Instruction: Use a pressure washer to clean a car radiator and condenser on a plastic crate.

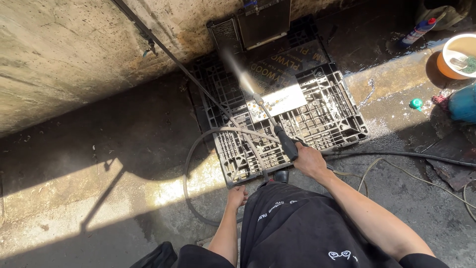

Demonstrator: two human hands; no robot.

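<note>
One black plastic pallet. One spray lance. Two finned radiator cores against wall. One spray can. One orange bowl. One green cap. Two hands: left hand, right hand.

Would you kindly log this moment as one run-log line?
right hand: grips spray lance | jet: hits radiator | left hand: at pallet edge, by hose

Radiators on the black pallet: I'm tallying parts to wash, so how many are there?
2. A small dark finned radiator leans at the pallet's far-left edge; a larger dark radiator stands beside it, its top cropped. Others may be hidden.
</note>
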